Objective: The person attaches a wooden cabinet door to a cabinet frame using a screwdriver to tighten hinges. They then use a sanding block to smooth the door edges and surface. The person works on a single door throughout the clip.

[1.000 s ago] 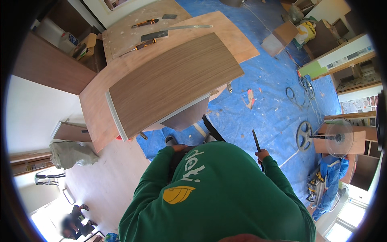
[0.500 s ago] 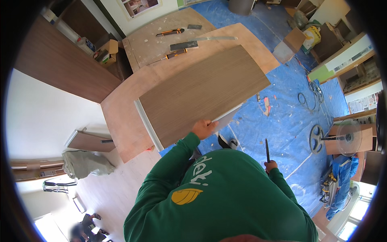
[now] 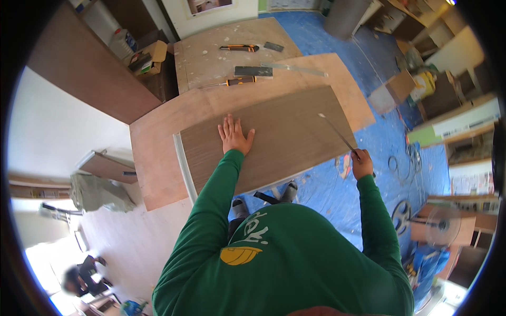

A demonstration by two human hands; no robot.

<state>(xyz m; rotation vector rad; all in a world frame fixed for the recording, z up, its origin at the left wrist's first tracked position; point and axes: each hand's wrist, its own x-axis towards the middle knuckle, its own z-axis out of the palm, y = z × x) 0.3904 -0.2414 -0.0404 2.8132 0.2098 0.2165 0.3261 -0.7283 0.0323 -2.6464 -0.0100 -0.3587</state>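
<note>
A dark brown wood-grain panel (image 3: 284,129) lies on a larger light brown board (image 3: 145,163). Flat on the panel's left half rests my left hand (image 3: 235,137), its fingers spread and holding nothing. At the panel's right front corner, my right hand (image 3: 362,163) is closed round the end of a long thin dark tool (image 3: 341,137). The tool slants up and left over the panel, its pale tip blurred; I cannot tell whether it touches the surface. A whitish strip (image 3: 184,166) runs along the panel's left end.
Behind the panel lie a utility knife (image 3: 240,48), a screwdriver (image 3: 241,81), a dark flat block (image 3: 253,71), a small dark piece (image 3: 273,46) and a clear strip (image 3: 300,69). Blue sheeting (image 3: 332,189) covers the floor. A fan (image 3: 441,225) stands right; another person (image 3: 87,276) is at lower left.
My left hand has moved from the panel's front edge onto its top and spread flat. My right hand has risen from beside my body, bringing the tool over the panel's right part.
</note>
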